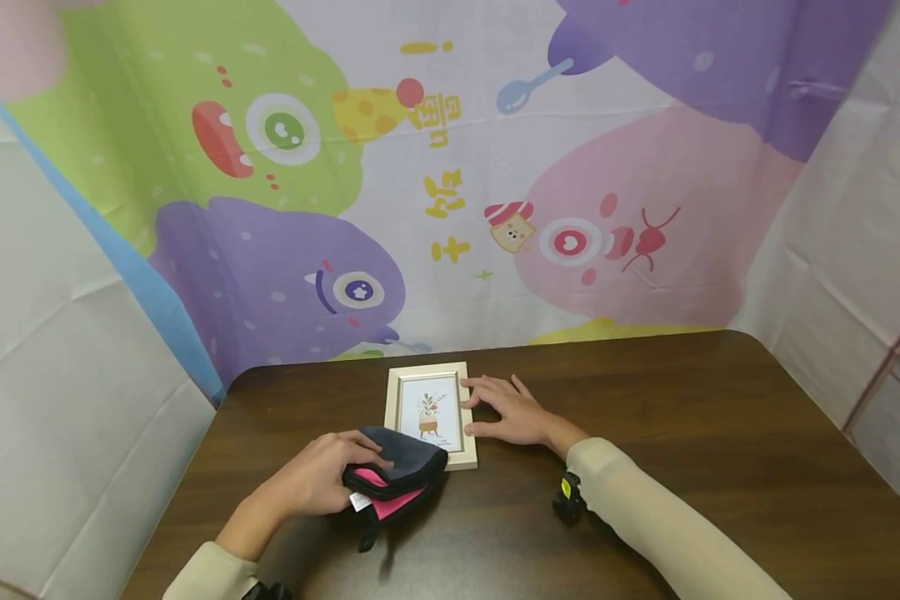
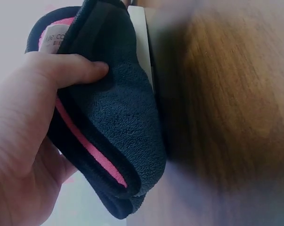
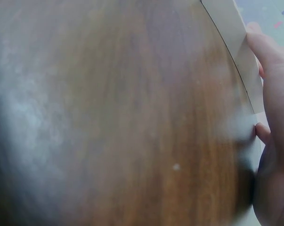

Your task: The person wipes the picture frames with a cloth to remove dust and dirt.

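Note:
A folded microfibre cloth [image 1: 405, 460], dark grey outside and pink inside with black edging, is gripped by my left hand [image 1: 317, 477]. In the left wrist view, the thumb presses on the grey side of the cloth [image 2: 118, 103]. The cloth covers the lower left corner of a cream picture frame [image 1: 461, 460] lying face up, its print a potted plant. My right hand [image 1: 513, 412] rests at the frame's right side, fingertips and thumb touching that edge. The right wrist view shows the same hand [image 3: 278, 103] against the frame's side [image 3: 243, 61].
The frame lies on a dark brown wooden table [image 1: 645, 417] with a rounded far right corner. Behind it hangs a cartoon-printed curtain [image 1: 450, 308]. Pale sheets [image 1: 60, 350] enclose the left and right sides. A small black device [image 1: 568, 500] is strapped to the right wrist.

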The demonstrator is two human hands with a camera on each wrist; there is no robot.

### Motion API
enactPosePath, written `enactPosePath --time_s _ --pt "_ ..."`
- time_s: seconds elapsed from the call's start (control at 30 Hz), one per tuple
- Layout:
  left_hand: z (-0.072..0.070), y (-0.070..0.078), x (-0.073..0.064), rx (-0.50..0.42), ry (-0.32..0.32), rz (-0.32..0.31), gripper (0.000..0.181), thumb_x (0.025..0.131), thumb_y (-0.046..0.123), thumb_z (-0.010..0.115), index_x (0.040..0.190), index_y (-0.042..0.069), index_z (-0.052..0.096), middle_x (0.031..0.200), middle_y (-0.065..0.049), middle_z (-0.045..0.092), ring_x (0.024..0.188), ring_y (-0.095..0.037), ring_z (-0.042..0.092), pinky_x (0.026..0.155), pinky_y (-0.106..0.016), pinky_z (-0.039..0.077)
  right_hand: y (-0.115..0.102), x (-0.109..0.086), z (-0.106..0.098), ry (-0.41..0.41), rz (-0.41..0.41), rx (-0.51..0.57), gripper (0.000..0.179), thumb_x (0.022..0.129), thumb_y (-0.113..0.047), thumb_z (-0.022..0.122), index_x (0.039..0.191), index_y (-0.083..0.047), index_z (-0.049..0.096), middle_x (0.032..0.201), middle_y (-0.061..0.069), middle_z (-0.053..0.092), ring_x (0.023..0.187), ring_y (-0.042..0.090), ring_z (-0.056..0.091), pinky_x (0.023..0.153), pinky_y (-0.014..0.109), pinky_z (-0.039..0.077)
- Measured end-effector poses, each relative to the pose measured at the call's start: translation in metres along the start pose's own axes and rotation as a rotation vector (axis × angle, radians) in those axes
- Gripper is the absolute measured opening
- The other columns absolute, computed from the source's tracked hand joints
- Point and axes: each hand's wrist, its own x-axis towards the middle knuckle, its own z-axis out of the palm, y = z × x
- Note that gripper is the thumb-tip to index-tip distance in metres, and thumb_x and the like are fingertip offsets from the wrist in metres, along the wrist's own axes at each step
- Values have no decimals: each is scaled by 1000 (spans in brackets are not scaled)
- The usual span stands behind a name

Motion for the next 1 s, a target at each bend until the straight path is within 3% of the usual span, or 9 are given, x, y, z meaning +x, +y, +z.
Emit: enactPosePath --time_s 0.43,0.6,0.8,1.0 --pt "8 1 3 -31 44 30 32 73 25 81 104 30 76 107 9 68 104 -8 62 83 -37 52 1 0 1 -1 11 -12 32 88 -65 56 110 -41 56 157 -12 29 147 23 19 110 65 0" --pt "10 4 5 -21 29 44 37 71 16 79 106 28 76 106 9 68 104 -10 61 83 -37 52 1 0 1 -3 15 -8 32 88 -65 56 110 -40 57 157 -12 29 147 23 19 111 65 0" --pt "12 12 9 9 2 53 46 69 5 71 110 27 75 110 1 67 104 -15 61 81 -40 52 1 0 1 4 10 -13 32 88 -65 57 109 -41 57 157 -13 29 147 23 19 110 65 0" --pt "18 21 15 37 -19 59 50 69 5 68 114 24 73 118 -3 66 110 -17 60 81 -38 53 2 1 1 4 17 -15 32 88 -65 57 109 -41 56 156 -13 30 147 23 19 110 65 0"
